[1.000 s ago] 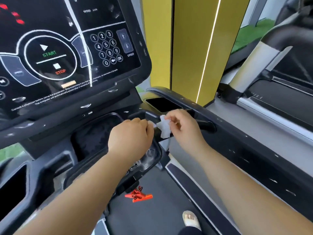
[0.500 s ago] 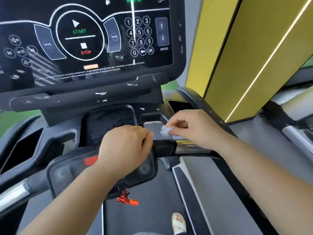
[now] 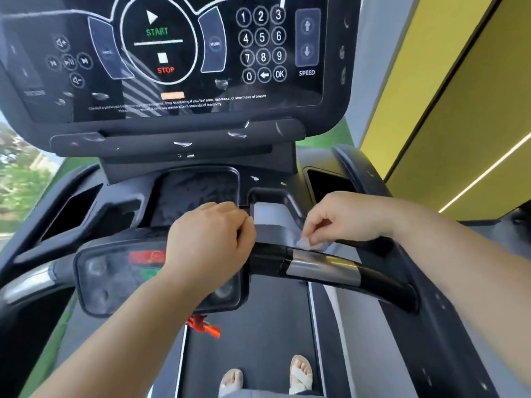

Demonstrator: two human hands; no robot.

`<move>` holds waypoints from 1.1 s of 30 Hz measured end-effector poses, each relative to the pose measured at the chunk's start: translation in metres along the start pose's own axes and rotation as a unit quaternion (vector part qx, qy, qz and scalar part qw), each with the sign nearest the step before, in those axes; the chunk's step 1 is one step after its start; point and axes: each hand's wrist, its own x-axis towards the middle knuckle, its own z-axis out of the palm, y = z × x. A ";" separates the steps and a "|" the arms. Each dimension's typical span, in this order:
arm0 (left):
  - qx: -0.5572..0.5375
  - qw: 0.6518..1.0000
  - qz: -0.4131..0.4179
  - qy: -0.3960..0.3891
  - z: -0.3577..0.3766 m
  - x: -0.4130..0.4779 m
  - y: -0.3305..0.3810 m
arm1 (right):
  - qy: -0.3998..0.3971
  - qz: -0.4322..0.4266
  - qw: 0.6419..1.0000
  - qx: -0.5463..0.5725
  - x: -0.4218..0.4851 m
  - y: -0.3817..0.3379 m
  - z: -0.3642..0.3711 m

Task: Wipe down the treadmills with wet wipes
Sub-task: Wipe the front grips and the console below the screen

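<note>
**At the front handlebar (image 3: 321, 265), wet wipe (image 3: 304, 243) poised**

Under my right hand (image 3: 344, 219) the wipe is a small crumpled white wad. It is pinched between thumb and fingertips, with the other fingers loosely curled. It sits at the bar's top edge, by the steel sensor band; I cannot tell whether it touches. The bar's long axis runs left to right across my view, dipping toward the right, so I judge the coming stroke should follow that line.

My right hand is the nearer one. My left hand (image 3: 209, 242) is a curled fist over the control pod (image 3: 115, 271), and whether it grips anything is hidden.

Above stands the console screen (image 3: 172, 53). Below lies the dark belt (image 3: 258, 340) with sandalled feet (image 3: 300, 374) on it. A yellow wall panel (image 3: 459, 96) rises on the right.
</note>
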 end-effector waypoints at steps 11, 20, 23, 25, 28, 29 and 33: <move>0.017 1.000 0.013 0.007 0.009 0.003 0.036 | -0.018 -0.049 0.992 0.113 0.011 0.021 0.010; 0.017 0.997 0.052 -0.046 0.024 0.015 0.065 | 0.009 -0.046 0.984 0.172 -0.005 0.049 0.008; 0.006 0.998 0.039 -0.050 0.032 0.019 0.075 | 0.008 -0.068 0.977 0.202 -0.006 0.051 0.020; 0.007 0.997 0.044 -0.065 0.037 0.018 0.078 | 0.002 -0.060 0.978 0.197 -0.015 0.064 0.021; -0.003 0.994 0.060 -0.087 0.043 0.016 0.086 | -0.009 -0.019 0.985 0.171 -0.030 0.086 0.020; -0.010 0.993 0.067 -0.093 0.045 0.017 0.089 | -0.018 -0.002 0.989 0.149 -0.035 0.091 0.018; -0.011 0.991 0.099 -0.095 0.051 0.018 0.101 | -0.096 0.075 0.992 -0.025 -0.051 0.110 0.010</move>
